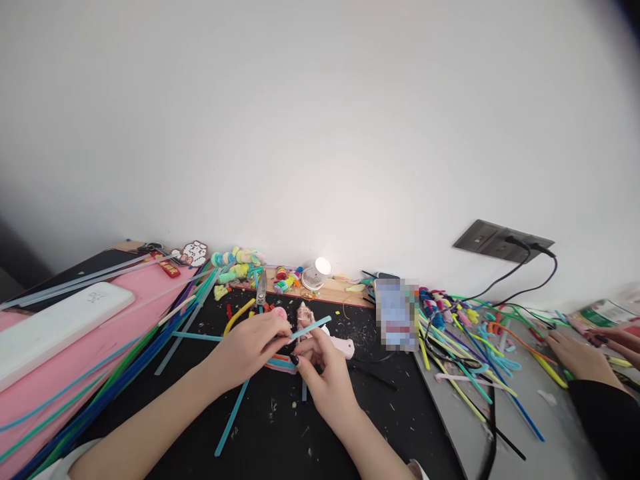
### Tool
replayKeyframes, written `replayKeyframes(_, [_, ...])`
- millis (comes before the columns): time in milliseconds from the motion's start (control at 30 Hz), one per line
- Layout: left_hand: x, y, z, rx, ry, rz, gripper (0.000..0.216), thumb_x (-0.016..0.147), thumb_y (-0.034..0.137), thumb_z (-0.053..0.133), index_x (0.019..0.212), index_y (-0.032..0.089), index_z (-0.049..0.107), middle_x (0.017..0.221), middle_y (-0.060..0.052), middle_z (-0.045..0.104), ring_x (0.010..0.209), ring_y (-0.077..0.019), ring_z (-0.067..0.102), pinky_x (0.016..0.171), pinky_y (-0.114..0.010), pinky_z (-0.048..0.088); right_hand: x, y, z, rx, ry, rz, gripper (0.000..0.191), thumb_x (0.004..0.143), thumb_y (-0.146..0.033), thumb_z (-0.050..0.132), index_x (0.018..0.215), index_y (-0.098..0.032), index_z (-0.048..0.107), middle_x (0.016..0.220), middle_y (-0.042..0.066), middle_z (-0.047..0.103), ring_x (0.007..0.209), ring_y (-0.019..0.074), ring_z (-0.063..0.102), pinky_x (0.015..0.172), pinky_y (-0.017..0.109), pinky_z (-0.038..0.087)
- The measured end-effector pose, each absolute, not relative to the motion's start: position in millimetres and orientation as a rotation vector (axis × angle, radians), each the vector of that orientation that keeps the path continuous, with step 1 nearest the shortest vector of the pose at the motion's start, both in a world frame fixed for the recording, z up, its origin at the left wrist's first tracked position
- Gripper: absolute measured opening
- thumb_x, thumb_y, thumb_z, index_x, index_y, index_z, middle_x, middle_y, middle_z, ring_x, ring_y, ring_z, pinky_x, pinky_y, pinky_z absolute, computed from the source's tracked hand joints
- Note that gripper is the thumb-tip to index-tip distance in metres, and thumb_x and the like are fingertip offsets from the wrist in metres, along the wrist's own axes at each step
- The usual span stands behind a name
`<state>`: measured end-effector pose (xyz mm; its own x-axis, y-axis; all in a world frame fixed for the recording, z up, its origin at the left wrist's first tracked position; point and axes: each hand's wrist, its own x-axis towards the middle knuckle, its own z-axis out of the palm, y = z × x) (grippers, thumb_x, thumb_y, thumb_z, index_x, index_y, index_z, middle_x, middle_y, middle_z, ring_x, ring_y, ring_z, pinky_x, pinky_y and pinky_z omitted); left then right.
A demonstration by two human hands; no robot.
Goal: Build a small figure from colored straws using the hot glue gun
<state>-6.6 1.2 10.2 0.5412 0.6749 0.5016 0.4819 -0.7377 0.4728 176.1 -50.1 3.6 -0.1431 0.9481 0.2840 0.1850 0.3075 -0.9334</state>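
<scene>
A light blue pipe cleaner (pixel 317 325) slants up to the right between my two hands. My left hand (pixel 257 340) is closed in a pinch on it. Beside it, my right hand (pixel 323 367) has its fingers bent in, with the thumb near the forefinger; what lies between them is hidden. Just under my fingers shows a piece of orange, blue and pink strips (pixel 280 363). A pink glue gun (pixel 345 347) lies behind my right hand. Scissors (pixel 261 290) and a yellow pipe cleaner (pixel 239 316) are beyond my left hand.
Colored pipe cleaners (pixel 145 357) lie at left by a long white box (pixel 70 327) on a pink sheet. A bright lamp cup (pixel 315 275) stands by the wall. A phone (pixel 397 317) leans at right, near more stems. Another person's hands (pixel 583 360) work at far right.
</scene>
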Motion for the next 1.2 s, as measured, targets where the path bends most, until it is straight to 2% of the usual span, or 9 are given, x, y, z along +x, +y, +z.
replayKeyframes(100, [-1.9,-3.1,11.3,2.573,0.878,0.909,0.020,0.097,0.018,0.037,0.094,0.022,0.057,0.093,-0.004,0.069,0.096,-0.0179,0.064,0.085,-0.029,0.049,176.0,-47.0,3.1,-1.073,-1.379,1.090,0.017,0.089,-0.035,0.056,0.095,-0.020,0.061,0.063,-0.003,0.056,0.050,0.0116,0.048,0.049,0.023,0.039])
replayKeyframes(233, [-4.3,1.4,9.3,2.641,0.884,0.893,0.024,0.098,0.014,0.036,0.105,0.020,0.059,0.098,-0.005,0.069,0.093,-0.0183,0.063,0.084,-0.030,0.048,179.4,-44.3,3.6,-1.096,-1.204,1.081,0.032,0.092,-0.046,0.054,0.073,-0.020,0.055,0.055,-0.004,0.051,0.044,0.0099,0.041,0.045,0.022,0.034])
replayKeyframes(333, [-12.9,10.2,6.4,2.674,0.965,1.011,0.027,0.098,0.016,0.037,0.104,0.018,0.063,0.094,-0.007,0.071,0.089,-0.0195,0.064,0.084,-0.032,0.048,184.0,-42.0,5.1,-1.039,-1.016,1.019,0.030,0.090,-0.046,0.057,0.075,-0.020,0.055,0.055,-0.005,0.048,0.046,0.0100,0.042,0.044,0.021,0.035])
replayKeyframes(500, [-29.8,25.4,1.7,2.550,1.310,1.250,0.029,0.096,0.020,0.038,0.097,0.018,0.067,0.095,-0.009,0.074,0.091,-0.0229,0.066,0.087,-0.036,0.050,195.5,-35.6,10.2,-0.970,-0.706,0.964,0.024,0.085,-0.043,0.061,0.078,-0.022,0.049,0.071,-0.001,0.059,0.045,0.0106,0.046,0.041,0.024,0.038])
replayKeyframes(600, [-36.8,33.3,0.3,2.352,1.567,1.282,0.024,0.094,0.026,0.043,0.097,0.019,0.066,0.098,-0.010,0.074,0.094,-0.0255,0.067,0.087,-0.038,0.051,204.5,-32.1,13.2,-0.972,-0.577,0.991,0.021,0.081,-0.037,0.062,0.079,-0.023,0.046,0.062,-0.002,0.059,0.040,0.0112,0.046,0.037,0.023,0.036])
replayKeyframes(733, [-40.5,39.7,1.8,2.172,1.729,1.260,0.021,0.088,0.032,0.049,0.099,0.018,0.061,0.099,-0.011,0.072,0.092,-0.0260,0.067,0.082,-0.037,0.052,213.6,-28.4,14.0,-0.923,-0.502,1.120,0.022,0.079,-0.036,0.061,0.075,-0.024,0.043,0.046,-0.008,0.051,0.032,0.0081,0.034,0.031,0.018,0.027])
replayKeyframes(967, [-32.1,31.5,10.1,2.149,1.481,1.063,0.020,0.087,0.034,0.048,0.076,0.022,0.060,0.074,-0.002,0.073,0.070,-0.0206,0.068,0.066,-0.029,0.050,211.9,-25.3,11.7,-0.878,-0.556,1.193,0.025,0.076,-0.039,0.069,0.078,-0.019,0.054,0.038,-0.013,0.038,0.028,0.0039,0.020,0.027,0.015,0.015])
replayKeyframes(1067, [-29.5,29.0,10.9,2.160,1.403,1.049,0.024,0.090,0.032,0.044,0.078,0.022,0.062,0.077,-0.003,0.074,0.072,-0.0202,0.069,0.066,-0.028,0.050,209.9,-26.2,12.5,-0.863,-0.556,1.204,0.025,0.075,-0.038,0.071,0.077,-0.018,0.056,0.038,-0.013,0.039,0.029,0.0033,0.020,0.027,0.015,0.017])
replayKeyframes(1200, [-28.7,29.2,9.6,2.187,1.305,1.130,0.025,0.088,0.030,0.046,0.074,0.022,0.064,0.085,-0.006,0.075,0.082,-0.0217,0.068,0.075,-0.031,0.052,209.7,-26.5,13.1,-0.882,-0.559,1.195,0.026,0.074,-0.039,0.073,0.077,-0.017,0.059,0.039,-0.012,0.039,0.030,0.0036,0.021,0.028,0.016,0.017])
